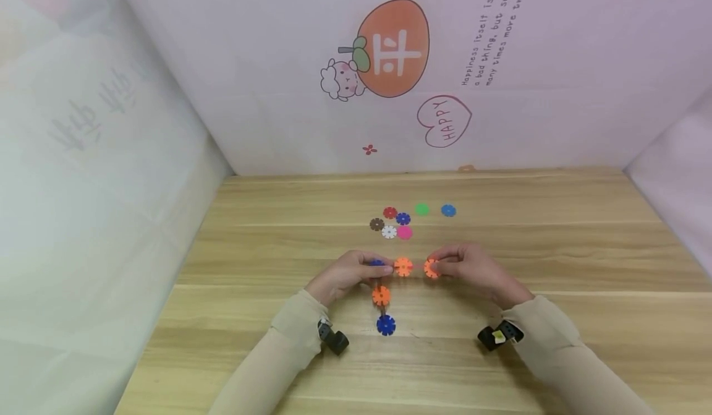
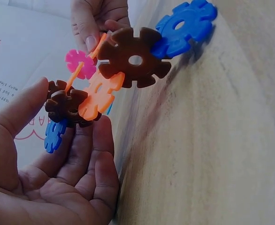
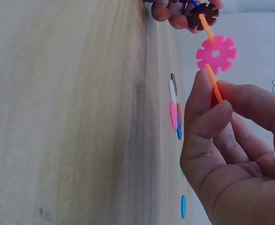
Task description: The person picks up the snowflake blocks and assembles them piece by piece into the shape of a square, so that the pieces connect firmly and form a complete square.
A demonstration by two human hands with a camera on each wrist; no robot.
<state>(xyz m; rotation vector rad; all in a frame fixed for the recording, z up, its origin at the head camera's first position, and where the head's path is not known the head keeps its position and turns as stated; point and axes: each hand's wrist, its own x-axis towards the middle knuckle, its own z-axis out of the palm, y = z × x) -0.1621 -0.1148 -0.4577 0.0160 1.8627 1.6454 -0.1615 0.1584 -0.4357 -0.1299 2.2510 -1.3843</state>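
Notched plastic discs are slotted together into one branching chain between the hands. My left hand [image 1: 351, 274] pinches brown discs [image 2: 59, 104] at the chain's corner, thumb on one side and fingers on the other; a blue disc [image 2: 53, 138] joins them. From there a branch comes toward me, with an orange disc [image 2: 96, 96], a larger-looking brown disc [image 2: 114, 61] and a blue end disc [image 1: 386, 325]. The other branch runs right through an orange disc [image 1: 403, 267] and a pink disc [image 3: 227, 51]. My right hand [image 1: 473, 269] pinches its orange end disc [image 3: 214, 85] between thumb and fingers.
Beyond the hands, loose discs lie on the wooden table [image 1: 267, 242]: brown [image 1: 377, 224], white [image 1: 385, 232], red [image 1: 390, 211], dark blue [image 1: 403, 218], pink [image 1: 405, 233], green [image 1: 422, 209] and lighter blue [image 1: 448, 210]. A printed cloth wall [image 1: 267, 93] stands behind.
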